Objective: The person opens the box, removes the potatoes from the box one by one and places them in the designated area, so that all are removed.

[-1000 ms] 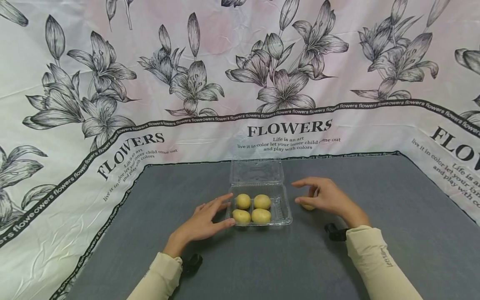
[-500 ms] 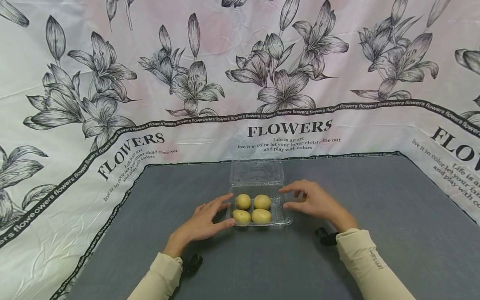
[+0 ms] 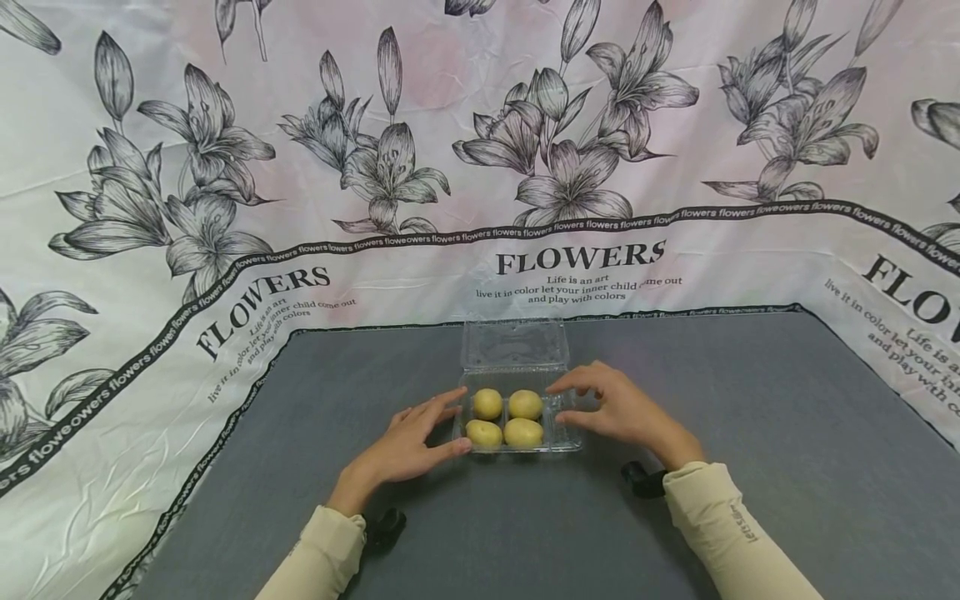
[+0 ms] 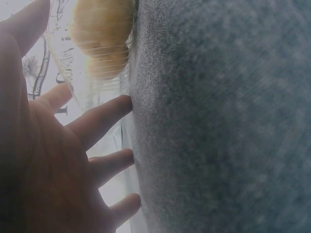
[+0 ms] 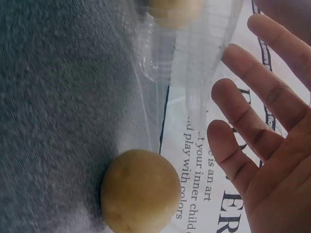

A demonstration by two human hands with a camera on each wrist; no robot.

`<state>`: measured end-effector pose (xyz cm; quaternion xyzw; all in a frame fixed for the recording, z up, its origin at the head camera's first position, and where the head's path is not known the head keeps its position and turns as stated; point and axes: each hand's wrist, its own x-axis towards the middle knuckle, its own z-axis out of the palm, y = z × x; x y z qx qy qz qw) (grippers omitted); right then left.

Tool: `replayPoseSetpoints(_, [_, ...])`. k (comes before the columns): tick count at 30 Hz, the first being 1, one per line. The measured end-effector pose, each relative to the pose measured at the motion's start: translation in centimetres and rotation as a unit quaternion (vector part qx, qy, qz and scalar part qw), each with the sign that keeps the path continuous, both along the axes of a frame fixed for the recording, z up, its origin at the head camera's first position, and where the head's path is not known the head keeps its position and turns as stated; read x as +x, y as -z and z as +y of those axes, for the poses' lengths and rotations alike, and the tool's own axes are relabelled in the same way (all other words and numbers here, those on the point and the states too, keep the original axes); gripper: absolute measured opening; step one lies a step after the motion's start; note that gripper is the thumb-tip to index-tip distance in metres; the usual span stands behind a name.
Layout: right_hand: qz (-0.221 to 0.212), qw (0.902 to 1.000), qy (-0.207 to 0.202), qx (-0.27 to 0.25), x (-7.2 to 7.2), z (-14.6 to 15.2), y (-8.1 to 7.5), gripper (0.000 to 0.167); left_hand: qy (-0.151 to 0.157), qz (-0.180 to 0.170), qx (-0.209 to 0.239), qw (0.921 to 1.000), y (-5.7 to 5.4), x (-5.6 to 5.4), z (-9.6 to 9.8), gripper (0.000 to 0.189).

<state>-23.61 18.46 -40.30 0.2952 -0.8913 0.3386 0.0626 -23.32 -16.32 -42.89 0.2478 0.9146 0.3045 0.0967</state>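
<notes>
A clear plastic clamshell box [image 3: 551, 445] lies open on the table with several yellow potatoes [image 3: 523, 432] in its left and middle part. My left hand [image 3: 405, 437] rests at the box's left side, thumb at the front corner, fingers spread and extended. In the left wrist view, fingertips [image 4: 125, 103] come right to the table beside the box wall. My right hand [image 3: 618, 408] is at the box's right side, thumb and index fingertips over its rim, holding nothing. A loose potato [image 5: 141, 191] sits on the table by the right hand, hidden in the head view.
The transparent lid [image 3: 515, 343] is folded back behind the box. A grey cloth [image 3: 480, 533] covers the table. White flower-printed fabric [image 3: 420, 283] rises along the back and sides. Black straps with small devices [image 3: 643, 481] sit on both wrists.
My right hand has moved left, from above the loose potato to the box's right rim. The left hand has stayed in place, and the potatoes in the box look unmoved.
</notes>
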Motion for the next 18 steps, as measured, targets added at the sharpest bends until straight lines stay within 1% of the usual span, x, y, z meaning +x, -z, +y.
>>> replayPoseSetpoints(3, [0.000, 1.0000, -0.005, 0.000, 0.1, -0.3, 0.1, 0.035, 0.001, 0.001, 0.001, 1.0000, 0.0, 0.0, 0.0, 0.081])
replayPoseSetpoints(10, [0.029, 0.9987, -0.034, -0.024, 0.0, -0.9, 0.6, 0.032, -0.001, 0.002, 0.002, 1.0000, 0.1, 0.1, 0.0, 0.080])
replayPoseSetpoints(15, [0.028, 0.9984, -0.041, -0.027, 0.1, -1.4, 0.8, 0.032, -0.003, 0.003, 0.001, 1.0000, 0.2, 0.0, 0.0, 0.079])
replayPoseSetpoints(18, [0.028, 0.9977, -0.052, -0.034, 0.2, -1.7, 1.0, 0.032, -0.003, 0.005, -0.001, 1.0000, 0.2, 0.0, 0.1, 0.079])
